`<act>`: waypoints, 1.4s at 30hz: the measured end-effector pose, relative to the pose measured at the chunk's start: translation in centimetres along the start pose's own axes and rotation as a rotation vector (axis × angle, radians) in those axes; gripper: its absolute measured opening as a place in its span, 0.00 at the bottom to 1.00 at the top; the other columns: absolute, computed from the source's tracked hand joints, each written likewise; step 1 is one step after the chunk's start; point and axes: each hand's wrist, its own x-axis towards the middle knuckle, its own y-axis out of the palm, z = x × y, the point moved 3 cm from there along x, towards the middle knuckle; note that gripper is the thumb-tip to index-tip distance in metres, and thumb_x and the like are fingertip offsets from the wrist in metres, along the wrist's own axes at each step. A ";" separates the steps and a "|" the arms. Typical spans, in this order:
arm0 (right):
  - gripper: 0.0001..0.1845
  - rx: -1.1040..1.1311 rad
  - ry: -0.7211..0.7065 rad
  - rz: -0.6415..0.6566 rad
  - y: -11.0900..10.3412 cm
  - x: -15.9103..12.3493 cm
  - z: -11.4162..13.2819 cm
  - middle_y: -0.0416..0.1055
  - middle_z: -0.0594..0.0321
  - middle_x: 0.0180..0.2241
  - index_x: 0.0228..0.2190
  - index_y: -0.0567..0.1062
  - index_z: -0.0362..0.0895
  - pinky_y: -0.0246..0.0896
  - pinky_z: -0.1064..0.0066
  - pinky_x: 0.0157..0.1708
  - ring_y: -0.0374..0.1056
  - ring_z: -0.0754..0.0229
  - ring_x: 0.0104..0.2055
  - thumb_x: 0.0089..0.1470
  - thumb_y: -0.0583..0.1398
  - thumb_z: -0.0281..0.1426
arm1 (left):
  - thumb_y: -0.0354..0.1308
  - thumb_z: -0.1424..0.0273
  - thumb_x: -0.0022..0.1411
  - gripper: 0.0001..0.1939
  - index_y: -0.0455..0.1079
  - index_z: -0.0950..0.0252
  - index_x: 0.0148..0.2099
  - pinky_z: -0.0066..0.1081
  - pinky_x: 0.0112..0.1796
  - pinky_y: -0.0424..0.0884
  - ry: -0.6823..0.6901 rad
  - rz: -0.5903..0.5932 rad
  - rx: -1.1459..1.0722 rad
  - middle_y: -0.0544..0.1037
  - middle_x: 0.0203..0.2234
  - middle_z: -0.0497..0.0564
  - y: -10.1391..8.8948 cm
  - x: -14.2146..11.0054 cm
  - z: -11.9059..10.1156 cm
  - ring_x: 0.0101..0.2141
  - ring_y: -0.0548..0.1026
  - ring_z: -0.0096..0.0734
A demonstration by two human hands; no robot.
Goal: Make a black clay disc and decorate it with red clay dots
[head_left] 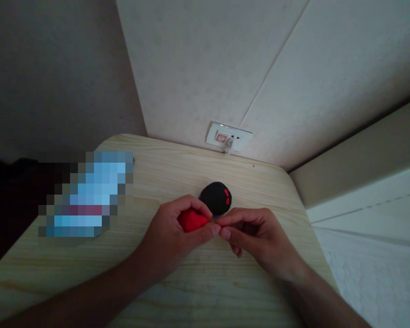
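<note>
My left hand [179, 230] is wrapped round a lump of red modelling clay [193, 221]. At the tapered end of that lump, the thumb and forefinger of my right hand [251, 231] are pinched together. A speck of red shows between these fingertips, which almost touch the left thumb. Just behind both hands, a rounded black lump [214, 198], seemingly of clay too, rests on the table. Small red pieces [227, 197] are stuck to its right side.
The pale wood-grain table [164, 168] backs onto a wall. A wall socket [228, 135] with a plug in it sits just above the rear edge. At left lies a blurred-out bluish object [89, 196]. A tiny red crumb [253, 166] lies near the back right.
</note>
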 end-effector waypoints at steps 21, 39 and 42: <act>0.10 0.139 -0.041 -0.045 -0.3 0.2 -0.2 0.77 0.66 0.24 0.38 0.85 0.46 0.65 0.80 0.18 0.66 0.71 0.19 0.51 0.73 0.31 | 0.67 0.66 0.56 0.06 0.78 0.63 0.34 0.28 0.30 0.68 -0.050 0.068 -0.099 0.79 0.25 0.46 0.5 -0.1 -0.2 0.28 0.73 0.29; 0.19 -0.538 -0.615 -0.139 0.3 -1.1 1.0 0.79 0.60 0.36 0.45 0.83 0.53 0.71 0.69 0.32 0.75 0.59 0.35 0.56 0.68 0.21 | 0.67 0.66 0.56 0.06 0.83 0.63 0.33 0.25 0.24 0.61 -0.199 0.212 -0.371 0.77 0.22 0.46 1.2 -0.3 0.5 0.21 0.66 0.22; 0.17 -0.627 -0.653 -0.146 0.3 -1.4 1.2 0.79 0.59 0.36 0.44 0.83 0.51 0.72 0.69 0.30 0.75 0.59 0.34 0.55 0.68 0.21 | 0.68 0.67 0.54 0.06 0.82 0.64 0.32 0.26 0.24 0.62 -0.225 0.204 -0.347 0.77 0.20 0.46 1.2 -0.2 0.6 0.21 0.66 0.23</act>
